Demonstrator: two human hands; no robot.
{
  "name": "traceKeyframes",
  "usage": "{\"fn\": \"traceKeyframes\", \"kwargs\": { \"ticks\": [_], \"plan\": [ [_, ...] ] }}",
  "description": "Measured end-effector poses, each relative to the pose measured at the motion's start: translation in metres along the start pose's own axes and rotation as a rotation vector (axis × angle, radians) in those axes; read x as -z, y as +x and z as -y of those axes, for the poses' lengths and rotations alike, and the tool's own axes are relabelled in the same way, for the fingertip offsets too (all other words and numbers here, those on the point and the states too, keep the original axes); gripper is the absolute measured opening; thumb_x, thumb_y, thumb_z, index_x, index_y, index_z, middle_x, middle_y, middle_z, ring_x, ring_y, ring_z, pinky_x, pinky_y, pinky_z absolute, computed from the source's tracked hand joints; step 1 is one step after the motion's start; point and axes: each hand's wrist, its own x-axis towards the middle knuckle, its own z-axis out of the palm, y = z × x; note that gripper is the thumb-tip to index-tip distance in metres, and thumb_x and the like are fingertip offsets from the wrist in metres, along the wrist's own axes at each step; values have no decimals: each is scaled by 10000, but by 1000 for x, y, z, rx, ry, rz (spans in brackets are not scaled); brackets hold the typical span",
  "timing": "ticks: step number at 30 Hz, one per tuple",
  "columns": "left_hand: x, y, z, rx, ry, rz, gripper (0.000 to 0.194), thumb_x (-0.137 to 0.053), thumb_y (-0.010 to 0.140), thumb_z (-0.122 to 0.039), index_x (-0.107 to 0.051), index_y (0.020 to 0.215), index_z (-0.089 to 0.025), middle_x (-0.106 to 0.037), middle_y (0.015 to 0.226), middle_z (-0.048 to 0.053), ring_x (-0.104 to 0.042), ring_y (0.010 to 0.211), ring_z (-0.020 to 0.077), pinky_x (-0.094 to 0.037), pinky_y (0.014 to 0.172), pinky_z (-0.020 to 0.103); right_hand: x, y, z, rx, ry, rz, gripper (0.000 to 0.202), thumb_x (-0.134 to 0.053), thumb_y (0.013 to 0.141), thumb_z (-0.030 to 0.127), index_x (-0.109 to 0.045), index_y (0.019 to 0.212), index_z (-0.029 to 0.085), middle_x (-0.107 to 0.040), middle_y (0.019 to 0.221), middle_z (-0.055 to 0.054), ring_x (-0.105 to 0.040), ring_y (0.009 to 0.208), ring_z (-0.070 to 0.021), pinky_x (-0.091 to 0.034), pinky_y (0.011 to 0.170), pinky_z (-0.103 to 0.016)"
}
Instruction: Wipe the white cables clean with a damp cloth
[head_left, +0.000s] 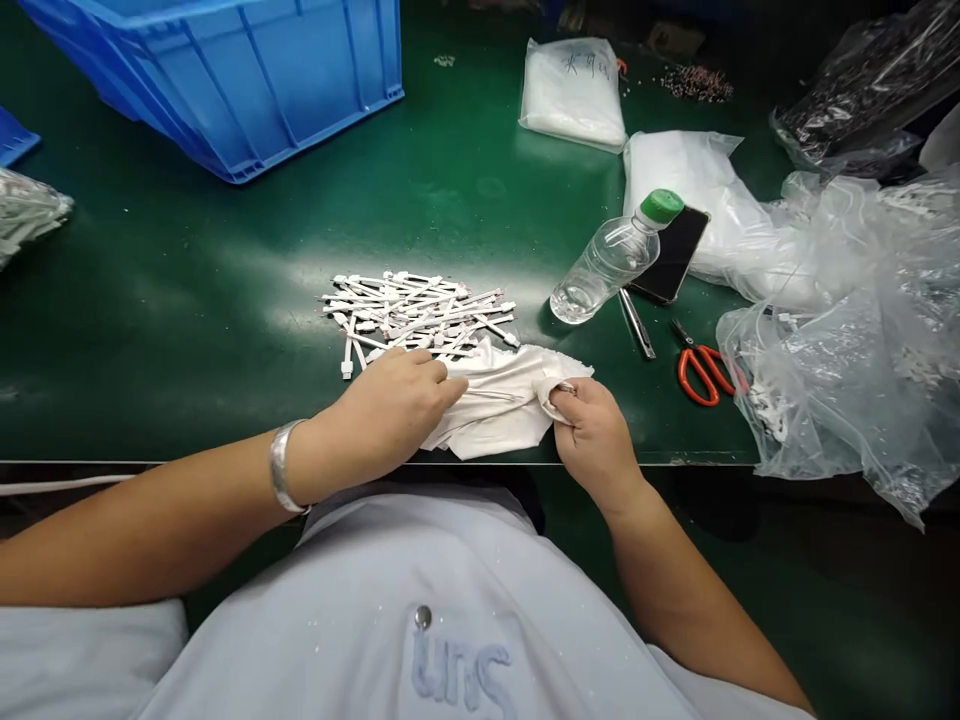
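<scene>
A crumpled white cloth [499, 415] lies at the front edge of the green table. My right hand [596, 430] is closed on its right end, where a fold of the fabric is bunched round the fingers and thumb. On the cloth's left side rests my left hand [397, 400], its fingers curled down and the thumb and fingertips partly hidden; whether it pinches something there I cannot make out. Just beyond lies a loose heap of short white cables [420, 310] with white plug ends, some touching the cloth.
A clear bottle [604, 265] with a green cap stands right of the heap, near a dark phone [675, 255], a slim cutter [637, 325] and red-handled snips [701, 372]. Plastic bags [862, 340] fill the right side. A blue bin [255, 80] stands at the back left.
</scene>
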Motion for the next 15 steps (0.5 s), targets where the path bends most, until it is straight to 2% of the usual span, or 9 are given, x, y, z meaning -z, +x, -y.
{"fn": "traceKeyframes", "kwargs": {
  "ticks": [4, 7, 11, 15],
  "plan": [
    [-2, 11, 1, 35, -17, 76, 144, -535, 830, -58, -649, 772, -125, -638, 751, 93, -553, 721, 214, -363, 608, 329, -3, -2, -2, -2, 11, 5, 315, -412, 739, 22, -675, 836, 168, -581, 830, -78, -503, 778, -197, -428, 698, -317],
    [-6, 14, -1, 61, -9, 43, 179, -536, 840, -68, -637, 709, -135, -646, 803, 115, -567, 790, 234, -366, 611, 335, -4, -6, -7, 15, 5, -4, 317, -432, 734, 31, -678, 870, 179, -605, 871, -82, -520, 779, -206, -442, 697, -330],
    [-7, 11, -3, 38, -7, 33, 129, -547, 833, -81, -634, 756, -137, -650, 767, 104, -576, 762, 228, -375, 615, 338, -7, -8, -13, 70, -37, -20, 297, -455, 747, 48, -669, 888, 197, -608, 865, -77, -541, 762, -211, -453, 668, -332],
    [4, -3, 10, 94, 6, -38, 153, -509, 820, -44, -612, 756, -136, -653, 728, 81, -569, 709, 203, -384, 643, 331, -8, -8, -14, 94, -55, -34, 255, -452, 772, 63, -652, 861, 194, -598, 845, -84, -548, 748, -215, -446, 638, -332]
  ]
}}
